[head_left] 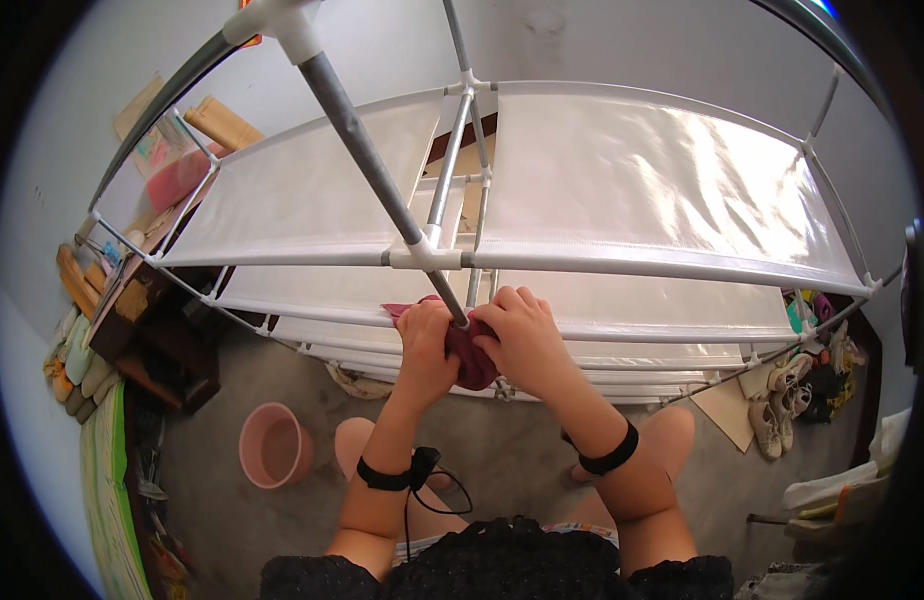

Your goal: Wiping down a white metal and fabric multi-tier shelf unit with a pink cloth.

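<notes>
A dark pink cloth (474, 362) is bunched around a grey metal pole of the shelf frame, just below a white plastic joint (428, 258). From the left, my left hand (425, 345) closes on the cloth, and one corner of it sticks out beyond my fingers. My right hand (517, 330) grips the cloth from the other side with bent fingers against the pole. Above both hands runs the upright grey pole (367, 150). White fabric shelves (642, 190) stretch between the tubes on either side, with more tiers below.
On the floor at the left stands a pink bucket (276, 446). Shoes (772, 415) and bags lie at the right. A dark wooden cabinet (162, 340) is at the far left. A black cable (452, 492) hangs from my left wrist strap.
</notes>
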Available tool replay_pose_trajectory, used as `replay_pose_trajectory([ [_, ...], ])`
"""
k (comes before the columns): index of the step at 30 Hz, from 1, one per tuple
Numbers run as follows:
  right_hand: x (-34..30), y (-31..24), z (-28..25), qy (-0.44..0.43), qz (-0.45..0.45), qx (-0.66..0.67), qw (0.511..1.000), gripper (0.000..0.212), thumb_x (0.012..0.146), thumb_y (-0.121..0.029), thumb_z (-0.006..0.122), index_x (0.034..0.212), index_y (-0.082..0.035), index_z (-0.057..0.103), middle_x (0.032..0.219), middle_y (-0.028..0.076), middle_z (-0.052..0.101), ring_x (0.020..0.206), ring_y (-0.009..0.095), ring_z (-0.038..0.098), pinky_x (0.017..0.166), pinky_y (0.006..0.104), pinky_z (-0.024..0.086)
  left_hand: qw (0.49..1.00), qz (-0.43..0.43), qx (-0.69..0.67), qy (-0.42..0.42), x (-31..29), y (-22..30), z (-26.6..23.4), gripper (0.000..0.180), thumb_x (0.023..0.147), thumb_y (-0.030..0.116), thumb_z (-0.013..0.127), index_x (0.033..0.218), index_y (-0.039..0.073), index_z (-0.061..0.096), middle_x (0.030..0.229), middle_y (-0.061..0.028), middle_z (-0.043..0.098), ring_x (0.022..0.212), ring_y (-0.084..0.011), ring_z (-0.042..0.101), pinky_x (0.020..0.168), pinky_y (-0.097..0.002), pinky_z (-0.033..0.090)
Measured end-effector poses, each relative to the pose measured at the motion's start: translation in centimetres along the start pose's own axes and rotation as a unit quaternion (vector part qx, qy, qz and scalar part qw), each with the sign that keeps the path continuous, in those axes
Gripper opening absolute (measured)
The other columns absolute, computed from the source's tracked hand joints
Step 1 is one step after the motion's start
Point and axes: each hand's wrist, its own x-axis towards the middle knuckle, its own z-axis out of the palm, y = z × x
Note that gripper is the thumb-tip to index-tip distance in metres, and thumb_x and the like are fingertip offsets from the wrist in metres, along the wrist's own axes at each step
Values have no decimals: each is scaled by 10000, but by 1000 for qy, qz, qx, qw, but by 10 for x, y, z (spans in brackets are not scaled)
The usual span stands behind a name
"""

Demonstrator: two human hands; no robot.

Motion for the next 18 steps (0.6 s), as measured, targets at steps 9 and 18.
replay_pose_trajectory([
  [9,-25,10,24,169,-121,-22,978,213,733,-83,751,939,-98,702,905,46,574,890,270,556,917,437,438,1000,0,-8,-1,0,-2,-5,471,625,-78,604,1072,66,555,1056,-125,565,1100,-350,521,980,-446,338],
  [18,-40,-1,37,219,-131,-163,953,308,751,-73,679,1055,-103,722,979,37,591,901,231,571,1017,496,406,999,19,-26,6,-1,-5,0,446,644,-68,610,1070,43,539,1055,-124,553,1081,-354,518,988,-452,338],
])
